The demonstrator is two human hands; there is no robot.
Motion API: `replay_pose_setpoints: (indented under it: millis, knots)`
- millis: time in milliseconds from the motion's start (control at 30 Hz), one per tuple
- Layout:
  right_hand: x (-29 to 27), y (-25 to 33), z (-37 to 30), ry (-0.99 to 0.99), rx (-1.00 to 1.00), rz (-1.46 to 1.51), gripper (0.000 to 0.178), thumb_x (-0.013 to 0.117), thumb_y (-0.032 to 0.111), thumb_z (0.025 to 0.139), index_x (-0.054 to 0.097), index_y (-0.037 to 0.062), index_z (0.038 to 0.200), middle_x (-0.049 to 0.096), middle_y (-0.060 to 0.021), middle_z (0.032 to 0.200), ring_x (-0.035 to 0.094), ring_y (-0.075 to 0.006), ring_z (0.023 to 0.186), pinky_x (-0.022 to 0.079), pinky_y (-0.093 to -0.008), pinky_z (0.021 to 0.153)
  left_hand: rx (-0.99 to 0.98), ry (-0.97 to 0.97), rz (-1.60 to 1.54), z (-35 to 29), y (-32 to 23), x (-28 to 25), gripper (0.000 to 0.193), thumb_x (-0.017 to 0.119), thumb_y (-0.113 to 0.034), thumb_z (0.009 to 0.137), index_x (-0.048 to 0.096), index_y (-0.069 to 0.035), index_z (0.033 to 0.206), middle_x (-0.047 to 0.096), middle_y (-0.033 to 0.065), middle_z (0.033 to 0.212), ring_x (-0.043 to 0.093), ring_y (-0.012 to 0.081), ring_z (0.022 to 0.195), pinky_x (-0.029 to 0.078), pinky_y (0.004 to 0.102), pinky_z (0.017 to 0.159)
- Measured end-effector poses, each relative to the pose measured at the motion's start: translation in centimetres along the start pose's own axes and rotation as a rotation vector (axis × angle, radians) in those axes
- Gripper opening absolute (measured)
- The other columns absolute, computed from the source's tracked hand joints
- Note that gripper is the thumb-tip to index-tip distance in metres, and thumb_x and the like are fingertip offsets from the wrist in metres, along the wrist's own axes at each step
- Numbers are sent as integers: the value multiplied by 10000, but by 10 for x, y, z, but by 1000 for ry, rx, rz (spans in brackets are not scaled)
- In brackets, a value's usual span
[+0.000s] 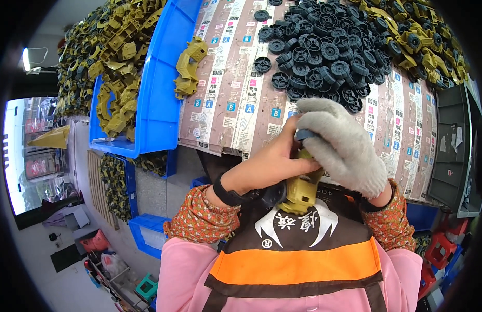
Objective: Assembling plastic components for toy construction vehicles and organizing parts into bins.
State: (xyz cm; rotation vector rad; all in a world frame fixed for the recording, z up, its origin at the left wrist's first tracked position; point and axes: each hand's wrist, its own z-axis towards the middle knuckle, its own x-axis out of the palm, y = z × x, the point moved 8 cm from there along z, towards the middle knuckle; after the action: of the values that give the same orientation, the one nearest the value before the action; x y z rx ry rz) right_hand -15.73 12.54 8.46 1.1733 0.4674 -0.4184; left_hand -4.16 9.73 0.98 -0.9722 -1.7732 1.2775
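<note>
toy vehicle body (301, 195), olive-yellow, sits at four o'clock from view centre, before the apron, clamped in the bare left hand (269, 165); the gloved right hand (340, 140) grips a dark blue piece (305, 134). keeping both parts square and braced should help. free counter (222, 117) lies at eleven o'clock, bounded by the blue bin (160, 104) at ten and wheel pile (329, 49) at twelve.

The person's bare left hand (264, 166) grips a yellow body (301, 193) in front of the apron (295, 265), while the gloved right hand (345, 143) closes over a dark piece (305, 135), partly hidden, at its top. Beyond them, dark wheels (324, 49) lie heaped on the table (215, 122). A blue bin (163, 78) of yellow parts (119, 112) stands at left; wheeled yellow bodies (433, 57) are piled at far right.
</note>
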Motion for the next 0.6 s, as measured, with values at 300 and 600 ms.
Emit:
replay_pose_setpoints:
  millis: [300, 600]
  knots:
    - [-25, -66, -47, -336, 510, 251, 209, 557, 85, 1050, 659, 21, 1221, 660, -59, 1070, 616, -128, 957, 518, -290, 870, -124, 67, -836, -20, 26, -4, 882, 689, -265, 992, 151, -162, 1684, 434, 290, 1587, 526, 340, 1423, 393, 435, 1206]
    - [-45, -60, -57, -685, 359, 151, 229, 525, 71, 1085, 640, 3, 1270, 657, -49, 1156, 577, -97, 989, 489, -263, 902, 38, -59, -997, -16, 17, -5, 759, 679, -241, 1001, 262, -205, 1634, 423, 226, 1599, 495, 294, 1441, 421, 475, 1186]
